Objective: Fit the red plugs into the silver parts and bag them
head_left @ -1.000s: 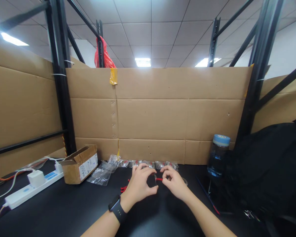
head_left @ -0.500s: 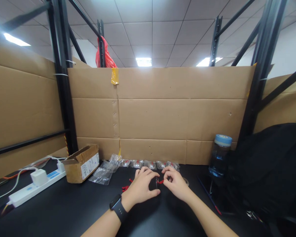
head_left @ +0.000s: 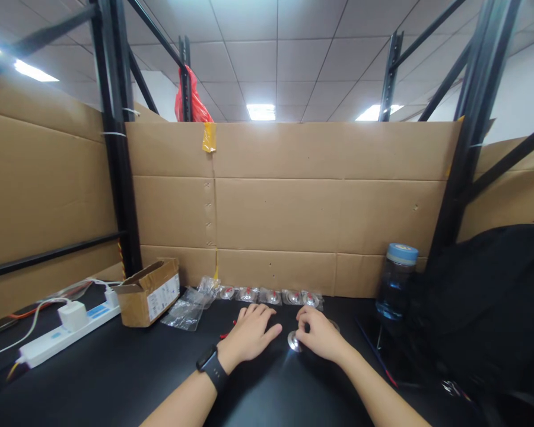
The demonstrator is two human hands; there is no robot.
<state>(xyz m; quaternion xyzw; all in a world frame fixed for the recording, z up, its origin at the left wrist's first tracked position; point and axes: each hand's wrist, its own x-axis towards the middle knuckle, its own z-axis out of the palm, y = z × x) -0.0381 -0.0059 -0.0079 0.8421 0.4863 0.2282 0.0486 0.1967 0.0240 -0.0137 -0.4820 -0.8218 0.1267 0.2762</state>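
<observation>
My left hand (head_left: 251,333), with a dark watch on its wrist, hovers low over the black table with fingers spread and nothing in them. Red pieces (head_left: 228,332) show just beyond it, partly hidden. To its right, my right hand (head_left: 319,335) has its thumb and fingers pinched at a shiny round metal disc (head_left: 294,341), which is at the fingertips near the tabletop. Part of another ring-like item (head_left: 336,325) peeks out behind my right hand. Several clear packets with round items (head_left: 273,296) lie in a row behind both hands.
At the left are an open cardboard box (head_left: 150,295), clear plastic bags (head_left: 186,311) and a white power strip (head_left: 60,335). A blue-lidded bottle (head_left: 396,281) and a black bag (head_left: 493,314) stand at the right. A cardboard wall (head_left: 276,219) closes the back.
My left hand has moved slightly left, away from my right hand. The disc, edge-on between the hands before, now shows its shiny face by my right fingertips. The red piece between the hands is out of sight.
</observation>
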